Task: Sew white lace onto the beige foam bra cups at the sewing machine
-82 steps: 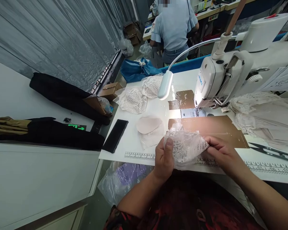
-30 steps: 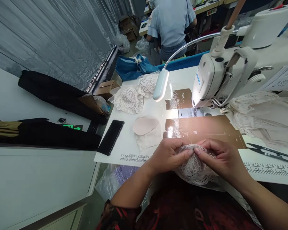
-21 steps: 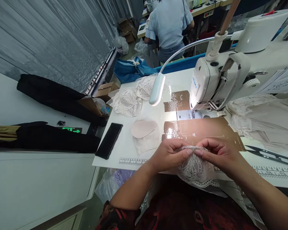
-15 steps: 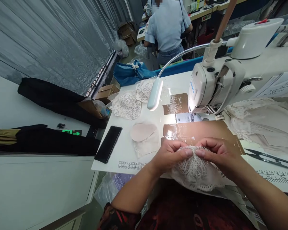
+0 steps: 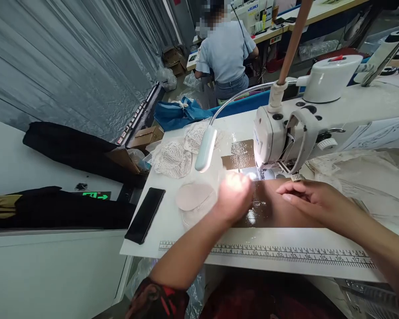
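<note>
My left hand (image 5: 235, 191) is closed in a fist-like shape just left of the sewing machine's needle area, blurred and washed out by the lamp light. What it holds, if anything, cannot be made out; a pale blur shows by its fingers. My right hand (image 5: 306, 199) rests low over the brown taped surface (image 5: 269, 212), right of the needle area, with thumb and fingers pressed together and nothing clear between them. Above both hands is the white sewing machine head (image 5: 269, 133). A beige oval pad on pale cloth (image 5: 194, 197) lies left of my left hand.
White lace cups (image 5: 173, 157) lie at the back left, near the lamp (image 5: 206, 148). A black phone (image 5: 145, 215) sits at the left edge. Pale fabric (image 5: 375, 181) is piled on the right. A printed ruler (image 5: 269, 253) runs along the front. Beyond, a person (image 5: 224, 53) sits.
Both hands have parted and moved up toward the machine. The lace piece they pinched at the table's front edge no longer shows there. The view has shifted, and the scissors are out of sight.
</note>
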`<move>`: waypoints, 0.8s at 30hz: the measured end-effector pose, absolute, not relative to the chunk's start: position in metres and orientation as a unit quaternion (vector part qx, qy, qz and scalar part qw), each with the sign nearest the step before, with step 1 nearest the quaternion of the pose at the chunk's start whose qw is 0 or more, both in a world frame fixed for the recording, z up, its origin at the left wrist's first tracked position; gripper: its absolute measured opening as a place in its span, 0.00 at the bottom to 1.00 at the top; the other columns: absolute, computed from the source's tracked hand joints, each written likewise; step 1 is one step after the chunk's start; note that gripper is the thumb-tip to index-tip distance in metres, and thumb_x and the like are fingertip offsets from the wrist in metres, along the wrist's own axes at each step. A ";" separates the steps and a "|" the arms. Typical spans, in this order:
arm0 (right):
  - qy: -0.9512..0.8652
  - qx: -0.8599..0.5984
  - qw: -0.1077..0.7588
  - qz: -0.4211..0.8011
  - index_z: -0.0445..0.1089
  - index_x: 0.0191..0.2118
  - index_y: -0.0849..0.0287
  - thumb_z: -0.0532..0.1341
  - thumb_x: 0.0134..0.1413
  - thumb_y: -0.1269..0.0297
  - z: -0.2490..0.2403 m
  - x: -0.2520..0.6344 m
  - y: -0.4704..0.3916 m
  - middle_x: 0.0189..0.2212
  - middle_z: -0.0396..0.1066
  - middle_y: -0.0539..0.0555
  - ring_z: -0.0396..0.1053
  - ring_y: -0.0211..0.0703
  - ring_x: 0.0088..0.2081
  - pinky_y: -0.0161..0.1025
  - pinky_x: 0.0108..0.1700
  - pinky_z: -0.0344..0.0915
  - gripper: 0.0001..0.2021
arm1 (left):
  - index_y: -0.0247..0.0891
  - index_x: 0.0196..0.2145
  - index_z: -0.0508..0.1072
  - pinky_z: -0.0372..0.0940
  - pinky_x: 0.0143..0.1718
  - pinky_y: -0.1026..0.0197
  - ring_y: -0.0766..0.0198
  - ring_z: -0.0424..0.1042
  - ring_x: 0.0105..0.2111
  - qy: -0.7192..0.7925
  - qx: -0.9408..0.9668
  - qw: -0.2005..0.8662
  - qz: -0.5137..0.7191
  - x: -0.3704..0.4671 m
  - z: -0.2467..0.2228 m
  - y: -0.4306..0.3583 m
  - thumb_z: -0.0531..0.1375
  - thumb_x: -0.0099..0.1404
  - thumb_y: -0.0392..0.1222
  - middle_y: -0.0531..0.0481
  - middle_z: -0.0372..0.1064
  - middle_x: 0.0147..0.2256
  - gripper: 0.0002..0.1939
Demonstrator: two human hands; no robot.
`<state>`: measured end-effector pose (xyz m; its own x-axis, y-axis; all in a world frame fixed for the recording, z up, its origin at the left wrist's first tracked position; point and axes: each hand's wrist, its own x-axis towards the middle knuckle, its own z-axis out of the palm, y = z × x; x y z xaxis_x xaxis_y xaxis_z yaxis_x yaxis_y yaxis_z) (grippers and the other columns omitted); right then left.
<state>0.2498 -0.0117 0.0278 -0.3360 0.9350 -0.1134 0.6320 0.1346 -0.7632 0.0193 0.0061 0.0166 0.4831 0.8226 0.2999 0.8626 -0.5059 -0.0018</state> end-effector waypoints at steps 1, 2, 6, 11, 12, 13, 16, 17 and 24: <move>-0.747 -0.532 0.184 0.354 0.76 0.40 0.52 0.54 0.59 0.55 0.026 0.246 -0.006 0.38 0.78 0.52 0.73 0.48 0.38 0.43 0.37 0.67 0.14 | 0.35 0.23 0.68 0.59 0.28 0.60 0.61 0.66 0.25 -0.481 -0.866 0.072 -0.115 0.036 0.007 0.006 0.53 0.62 0.29 0.46 0.67 0.23 0.12; -0.766 -0.524 0.173 0.330 0.76 0.40 0.52 0.53 0.59 0.57 0.023 0.243 -0.002 0.38 0.78 0.53 0.74 0.49 0.38 0.43 0.38 0.67 0.15 | 0.34 0.24 0.69 0.59 0.27 0.60 0.60 0.66 0.25 -0.469 -0.875 0.069 -0.097 0.050 -0.001 0.004 0.53 0.61 0.27 0.46 0.67 0.23 0.11; -0.818 -0.487 0.182 0.245 0.75 0.43 0.55 0.49 0.60 0.67 0.004 0.232 0.001 0.42 0.77 0.54 0.72 0.46 0.41 0.41 0.40 0.66 0.17 | 0.29 0.33 0.73 0.64 0.32 0.54 0.54 0.69 0.30 -0.422 -0.906 0.020 -0.009 0.070 -0.005 -0.011 0.49 0.69 0.35 0.40 0.70 0.29 0.14; -0.868 -0.462 0.145 0.109 0.73 0.30 0.59 0.52 0.57 0.73 -0.010 0.224 -0.008 0.29 0.72 0.55 0.67 0.43 0.30 0.39 0.31 0.59 0.13 | 0.32 0.36 0.74 0.67 0.37 0.56 0.58 0.70 0.34 -0.436 -0.892 -0.092 -0.076 0.044 0.013 -0.009 0.47 0.72 0.40 0.42 0.71 0.33 0.18; -0.874 -0.457 0.143 0.080 0.73 0.30 0.60 0.52 0.56 0.74 -0.012 0.223 -0.009 0.28 0.71 0.55 0.66 0.43 0.30 0.39 0.30 0.58 0.13 | 0.34 0.37 0.75 0.68 0.38 0.58 0.60 0.71 0.35 -0.433 -0.889 -0.113 -0.098 0.039 0.012 -0.006 0.48 0.72 0.40 0.43 0.72 0.37 0.17; -0.879 -0.451 0.146 0.056 0.74 0.31 0.60 0.52 0.55 0.76 -0.013 0.222 -0.010 0.29 0.71 0.55 0.66 0.44 0.30 0.39 0.31 0.58 0.13 | 0.35 0.39 0.75 0.68 0.39 0.59 0.60 0.71 0.37 -0.425 -0.889 -0.123 -0.116 0.035 0.010 -0.002 0.49 0.72 0.40 0.43 0.73 0.41 0.16; -0.880 -0.448 0.156 0.006 0.76 0.37 0.60 0.53 0.53 0.79 -0.015 0.221 -0.008 0.33 0.73 0.56 0.66 0.43 0.30 0.39 0.30 0.58 0.15 | 0.33 0.45 0.75 0.69 0.41 0.57 0.59 0.71 0.39 -0.393 -0.902 -0.093 -0.151 0.030 -0.001 0.009 0.50 0.72 0.39 0.43 0.73 0.49 0.15; -0.878 -0.452 0.157 -0.005 0.76 0.39 0.61 0.53 0.52 0.79 -0.015 0.220 -0.007 0.34 0.73 0.56 0.65 0.42 0.29 0.38 0.29 0.57 0.16 | 0.32 0.46 0.75 0.70 0.42 0.56 0.58 0.71 0.39 -0.386 -0.906 -0.079 -0.157 0.029 -0.004 0.013 0.51 0.72 0.40 0.42 0.72 0.50 0.15; -0.848 -0.513 0.134 -0.022 0.76 0.48 0.55 0.54 0.51 0.79 -0.009 0.212 0.000 0.35 0.75 0.52 0.52 0.35 0.19 0.38 0.20 0.45 0.22 | 0.33 0.49 0.74 0.70 0.46 0.53 0.57 0.73 0.45 -0.361 -0.915 -0.076 -0.165 0.023 -0.015 0.035 0.51 0.71 0.40 0.42 0.73 0.51 0.16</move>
<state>0.2120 -0.0003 -0.0090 -0.4376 0.8636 0.2504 0.8756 0.4727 -0.0997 0.0235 0.0351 -0.0154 0.6853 0.6849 0.2475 0.6348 -0.7283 0.2579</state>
